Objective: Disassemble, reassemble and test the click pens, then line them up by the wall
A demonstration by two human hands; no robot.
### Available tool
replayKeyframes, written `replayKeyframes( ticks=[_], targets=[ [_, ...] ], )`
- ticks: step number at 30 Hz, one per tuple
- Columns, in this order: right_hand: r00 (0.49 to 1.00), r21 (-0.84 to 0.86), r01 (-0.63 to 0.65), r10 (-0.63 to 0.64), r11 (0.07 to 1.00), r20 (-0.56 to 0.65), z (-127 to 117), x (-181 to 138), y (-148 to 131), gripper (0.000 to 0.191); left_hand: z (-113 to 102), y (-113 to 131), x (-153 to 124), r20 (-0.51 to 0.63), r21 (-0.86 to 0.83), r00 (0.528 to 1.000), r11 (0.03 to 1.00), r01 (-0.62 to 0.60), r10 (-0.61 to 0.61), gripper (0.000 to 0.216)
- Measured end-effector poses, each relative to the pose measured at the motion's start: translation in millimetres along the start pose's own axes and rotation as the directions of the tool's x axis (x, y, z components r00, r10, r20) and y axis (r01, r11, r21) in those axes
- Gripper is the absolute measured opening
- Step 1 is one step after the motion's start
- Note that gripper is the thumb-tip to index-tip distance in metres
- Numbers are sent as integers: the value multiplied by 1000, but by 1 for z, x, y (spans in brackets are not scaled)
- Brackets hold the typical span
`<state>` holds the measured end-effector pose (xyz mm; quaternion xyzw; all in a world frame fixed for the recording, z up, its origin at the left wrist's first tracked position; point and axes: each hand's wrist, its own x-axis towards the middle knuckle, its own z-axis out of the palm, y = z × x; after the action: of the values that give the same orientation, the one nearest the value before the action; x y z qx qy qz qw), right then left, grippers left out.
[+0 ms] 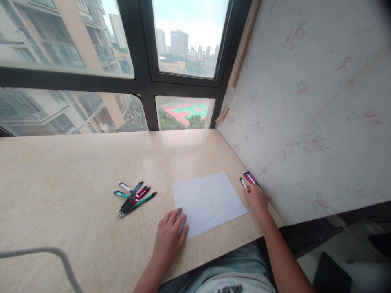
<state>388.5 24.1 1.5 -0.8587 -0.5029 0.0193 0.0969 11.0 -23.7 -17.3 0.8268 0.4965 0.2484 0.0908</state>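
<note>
A white sheet of paper (pixel 210 207) with lines of handwriting on its upper part lies on the marble-patterned ledge (pixel 76 162). My left hand (pixel 171 230) rests flat, fingers stretched, at the sheet's lower left edge. To the right of the paper, my right hand (pixel 257 199) pinches a white pen (pixel 243 182) with a dark end. Beside it, along the wall, several pink and purple pens (pixel 249 177) lie together, partly hidden by that hand. Left of the paper is a loose, crossed pile of pens (pixel 134 199) in green, red, blue, white and black.
A floral-papered wall (pixel 305 122) borders the ledge on the right. Dark-framed windows (pixel 146 89) stand at the back. A grey curved tube or cable (pixel 58 251) crosses the lower left corner. My lap (pixel 226 272) is below the ledge's front edge.
</note>
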Motion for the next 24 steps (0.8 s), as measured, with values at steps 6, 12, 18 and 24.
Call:
replayKeyframes(
  ticks=[6, 12, 18, 24],
  targets=[
    [998, -62, -39, 36, 997, -46, 6, -13, 3, 27, -1, 0, 0, 8, 2, 1000, 1000, 2, -2, 23],
    [996, -101, -75, 68, 992, -64, 8, -17, 9, 23, -1, 0, 0, 9, -5, 1000, 1000, 0, 0, 24],
    [982, -137, -79, 53, 988, -182, 5, -7, 8, 25, 0, 0, 1, 6, -2, 1000, 1000, 5, -5, 24],
    [979, -136, -87, 60, 987, -194, 5, 0, 6, 26, 0, 0, 1, 20, 1, 1000, 1000, 9, -9, 24]
  ],
)
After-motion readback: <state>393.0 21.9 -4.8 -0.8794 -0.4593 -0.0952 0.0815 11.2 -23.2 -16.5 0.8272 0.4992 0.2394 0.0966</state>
